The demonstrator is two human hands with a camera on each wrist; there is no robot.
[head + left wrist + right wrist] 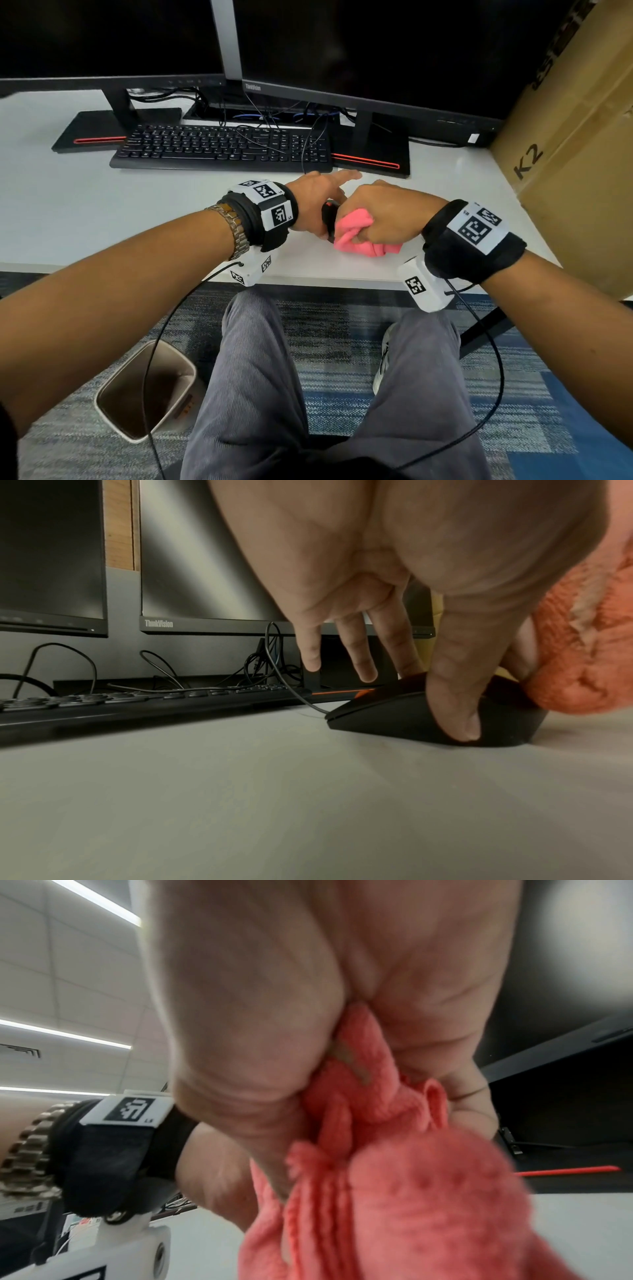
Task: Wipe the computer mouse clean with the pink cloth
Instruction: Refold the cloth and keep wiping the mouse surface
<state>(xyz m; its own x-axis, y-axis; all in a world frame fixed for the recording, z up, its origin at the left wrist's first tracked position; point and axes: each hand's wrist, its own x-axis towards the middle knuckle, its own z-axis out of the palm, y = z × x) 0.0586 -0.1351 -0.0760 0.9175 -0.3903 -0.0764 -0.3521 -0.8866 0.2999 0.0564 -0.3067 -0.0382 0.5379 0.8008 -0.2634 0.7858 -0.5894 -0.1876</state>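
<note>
Right hand [308, 1001]: grip bunched tight round the fuzzy pink cloth [394, 1191], pressed against the rear of the black wired computer mouse [394, 715] on the white bench [240, 804]. Left hand [315, 202] pinches mouse sides, remaining fingers loose. Advice: steady the mouse, use short firm strokes, rotate for the sides.

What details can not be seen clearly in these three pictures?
- Mouse top, head view: hidden between both hands.
- Mouse rear, left wrist view: covered by pink cloth.
- Right hand fingers, right wrist view: buried in cloth, blurred.
- Keyboard legends: too small.
</note>
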